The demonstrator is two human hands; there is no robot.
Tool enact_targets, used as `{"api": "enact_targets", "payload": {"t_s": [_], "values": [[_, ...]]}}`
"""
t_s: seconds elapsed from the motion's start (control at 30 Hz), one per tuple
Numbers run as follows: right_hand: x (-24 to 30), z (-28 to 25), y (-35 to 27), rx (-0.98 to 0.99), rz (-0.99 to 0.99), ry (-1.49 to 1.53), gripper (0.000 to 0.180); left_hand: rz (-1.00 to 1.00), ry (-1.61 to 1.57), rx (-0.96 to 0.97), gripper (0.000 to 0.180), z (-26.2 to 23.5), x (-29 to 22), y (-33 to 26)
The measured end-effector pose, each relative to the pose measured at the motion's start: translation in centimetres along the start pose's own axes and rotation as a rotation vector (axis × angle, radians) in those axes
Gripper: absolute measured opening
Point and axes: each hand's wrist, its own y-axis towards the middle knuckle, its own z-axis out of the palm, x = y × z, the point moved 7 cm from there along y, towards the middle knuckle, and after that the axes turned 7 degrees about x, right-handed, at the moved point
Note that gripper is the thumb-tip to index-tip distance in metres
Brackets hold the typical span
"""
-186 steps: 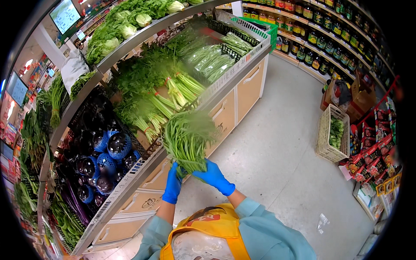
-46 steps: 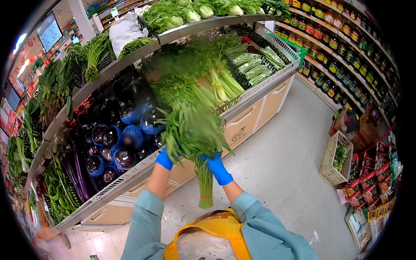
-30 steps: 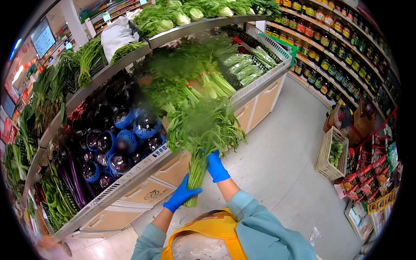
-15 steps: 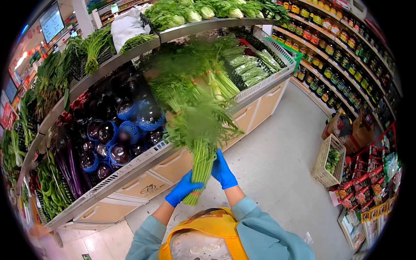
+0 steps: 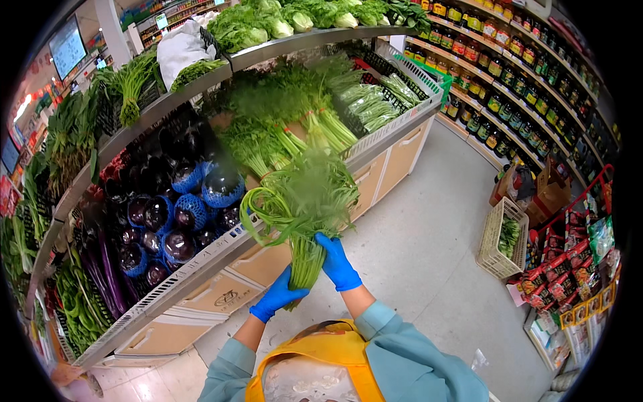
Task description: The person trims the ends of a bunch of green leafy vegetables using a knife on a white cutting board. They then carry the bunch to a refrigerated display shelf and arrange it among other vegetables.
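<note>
A leafy bunch of celery [image 5: 307,258] hangs over the aisle in front of the produce counter, its stalks toward me and its leaves toward the counter. My left hand [image 5: 278,297], in a blue glove, is wrapped round the stalks near their cut ends. Higher up, my right hand [image 5: 338,262], gloved the same way, holds the bunch's right side. Several long stems loop out to the left by the counter's edge. More celery bunches [image 5: 328,127] with red bands lie on the counter just beyond. A blur covers part of the leaves.
Eggplants [image 5: 179,246], some in blue foam nets, fill the counter's left part beside long green peppers [image 5: 84,298]. Bagged greens [image 5: 372,104] lie at the right end. Lettuces [image 5: 281,23] top the upper shelf. A cream crate [image 5: 492,248] stands on the floor at right.
The celery's leafy end has spread, and stems now loop out to the left. Its cut ends, with the red band, have dropped mostly from sight behind my left hand. Both hands still hold it.
</note>
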Motion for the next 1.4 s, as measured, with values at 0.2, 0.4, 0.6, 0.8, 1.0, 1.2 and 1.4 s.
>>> {"api": "enact_targets", "payload": {"t_s": [0.2, 0.4, 0.6, 0.8, 1.0, 1.2, 1.4], "values": [[0.1, 0.5, 0.2, -0.143, 0.065, 0.282, 0.038, 0.017, 0.185, -0.178, 0.082, -0.3, -0.8, 0.2], [2.5, 3.0, 0.6, -0.162, 0.005, 0.140, 0.042, 0.124, 0.130, -0.347, 0.081, -0.8, -2.2, -0.2], [3.4, 4.2, 0.4, -0.157, -0.010, 0.065, 0.045, 0.172, 0.153, -0.375, 0.088, -0.9, -2.2, 0.1], [2.7, 3.8, -0.3, -0.169, -0.163, -0.174, 0.045, 0.209, 0.069, -0.428, 0.093, -0.4, -4.1, 1.1], [2.0, 2.4, -0.4, -0.146, -0.186, -0.327, 0.044, 0.120, 0.041, -0.405, 0.092, -0.2, -3.7, 1.9], [2.8, 0.8, -1.0, -0.146, -0.172, -0.240, 0.044, 0.168, 0.100, -0.245, 0.093, 0.2, -3.0, 3.3], [2.8, -2.6, -0.6, -0.110, -0.131, -0.151, 0.045, 0.185, 0.022, -0.241, 0.087, 0.9, -4.0, 5.1]]}}
